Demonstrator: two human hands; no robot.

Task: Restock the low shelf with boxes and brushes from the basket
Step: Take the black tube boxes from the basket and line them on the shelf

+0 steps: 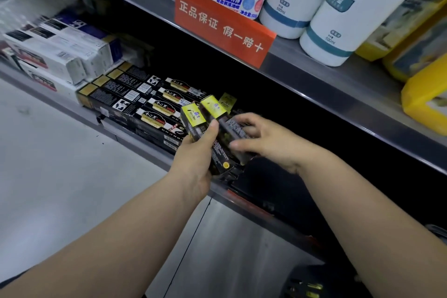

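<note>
My left hand (pixel 193 159) grips a black box with a yellow end (pixel 193 120) at the front edge of the low shelf (pixel 145 146), thumb across its side. My right hand (pixel 266 140) holds a second black and yellow box (pixel 232 128) right beside it, fingers curled over the top. A third yellow-ended box (pixel 227 100) pokes up behind them. Rows of long black boxes with gold labels (pixel 135 101) lie stacked on the shelf to the left. No basket can be made out for certain; a dark thing with yellow packs (pixel 307 288) shows at the bottom right.
White boxes (pixel 60 53) are stacked further left on the same shelf. Above, an upper shelf carries an orange sign (pixel 222 24), white bottles (pixel 338 19) and yellow containers (pixel 423 80). Grey floor (pixel 48 164) lies to the left; a metal base panel (pixel 229 249) stands below the shelf.
</note>
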